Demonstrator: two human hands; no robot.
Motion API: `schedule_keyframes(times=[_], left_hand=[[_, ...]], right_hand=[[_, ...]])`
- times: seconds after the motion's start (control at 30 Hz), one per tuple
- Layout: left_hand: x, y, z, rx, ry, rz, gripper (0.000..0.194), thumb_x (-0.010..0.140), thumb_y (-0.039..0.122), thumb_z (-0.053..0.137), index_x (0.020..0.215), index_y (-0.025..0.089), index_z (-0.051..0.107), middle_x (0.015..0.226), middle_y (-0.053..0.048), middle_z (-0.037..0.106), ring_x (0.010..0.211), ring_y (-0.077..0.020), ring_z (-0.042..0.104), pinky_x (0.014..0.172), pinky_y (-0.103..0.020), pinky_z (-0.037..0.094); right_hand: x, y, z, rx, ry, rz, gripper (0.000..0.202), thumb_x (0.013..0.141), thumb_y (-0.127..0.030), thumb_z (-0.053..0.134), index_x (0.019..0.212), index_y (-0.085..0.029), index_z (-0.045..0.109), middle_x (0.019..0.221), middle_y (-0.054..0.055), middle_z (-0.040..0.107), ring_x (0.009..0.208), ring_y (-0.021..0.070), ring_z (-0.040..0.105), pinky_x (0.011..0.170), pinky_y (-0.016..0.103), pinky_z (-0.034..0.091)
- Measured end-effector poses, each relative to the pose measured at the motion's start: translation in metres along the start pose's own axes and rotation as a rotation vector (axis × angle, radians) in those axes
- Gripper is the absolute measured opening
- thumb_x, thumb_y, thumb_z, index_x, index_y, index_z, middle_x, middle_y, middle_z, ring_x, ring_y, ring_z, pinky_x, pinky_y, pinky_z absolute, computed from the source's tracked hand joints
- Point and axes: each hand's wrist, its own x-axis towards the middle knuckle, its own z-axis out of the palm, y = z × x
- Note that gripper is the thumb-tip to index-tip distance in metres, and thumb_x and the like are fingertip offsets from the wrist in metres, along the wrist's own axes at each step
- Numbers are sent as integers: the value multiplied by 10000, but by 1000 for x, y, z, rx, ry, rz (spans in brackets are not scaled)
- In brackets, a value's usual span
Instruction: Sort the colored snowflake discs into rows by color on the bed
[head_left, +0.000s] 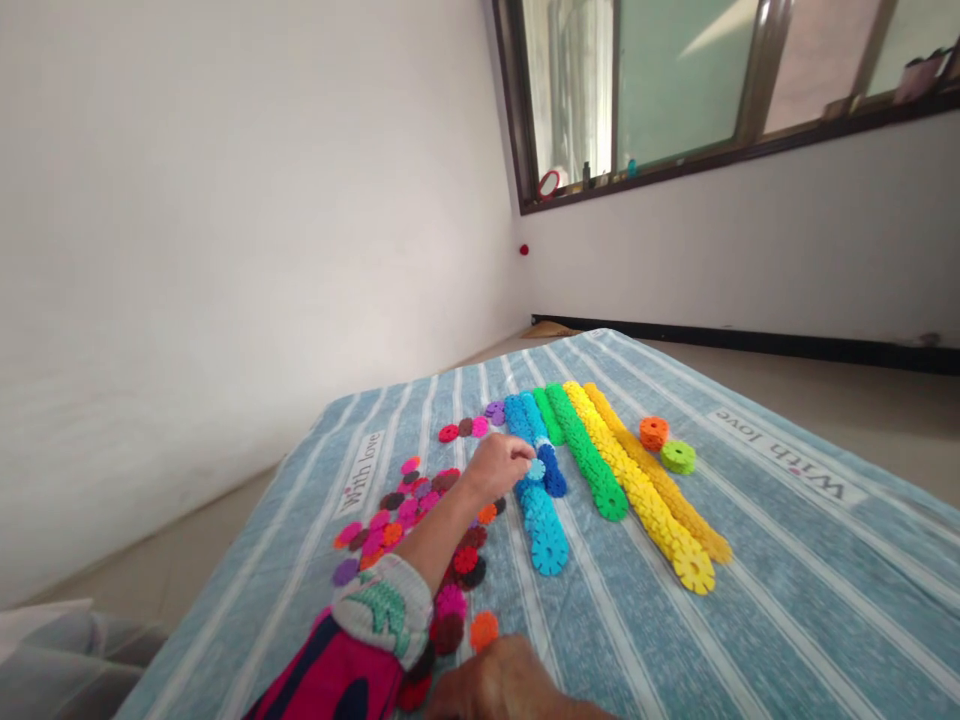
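Note:
My left hand [498, 468] reaches over the rows, thumb and fingers pinched at a pale blue notched disc [536, 470]. Under it runs an overlapping row of light blue discs [549, 550], with a short dark blue row [553, 475] alongside. My right hand [501, 685] is at the bottom edge, cut off and blurred, its fingertips hidden. It is nearest an orange disc [484, 630]. Loose pink, red, black, brown and orange discs [407, 512] lie in a heap left of the light blue row, partly covered by my left forearm.
Further right lie a green row [610, 502], a yellow row [693, 566] and a darker yellow row [716, 545]. An orange stack [654, 433] and a lime stack [679, 457] stand beyond. Purple discs [496, 412] sit at the far end. A striped cloth [787, 560] covers the table.

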Motion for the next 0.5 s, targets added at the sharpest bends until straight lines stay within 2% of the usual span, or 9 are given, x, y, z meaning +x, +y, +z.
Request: schedule_keyframes(times=[0.1,0.23,0.5], left_hand=[[5,17,14,111,-10,98,242,679,97,524,786,153,733,651,10,680,652,-128,608,635,-218,450],[7,29,24,245,-69,176,230,682,79,518,744,161,725,699,0,695,692,-132,618,639,-211,433],[1,29,32,370,-104,195,229,707,87,511,744,177,718,771,-15,714,752,-142,638,667,-213,425]], right_hand=[[4,3,5,-23,31,-8,200,833,-305,512,831,-223,693,783,-51,726,606,99,615,442,186,308],[8,5,11,-53,65,23,143,774,-270,550,764,-244,690,702,-70,711,545,99,585,429,173,327],[9,5,11,-61,86,32,139,758,-293,564,768,-242,694,644,-57,693,540,110,572,464,177,363]])
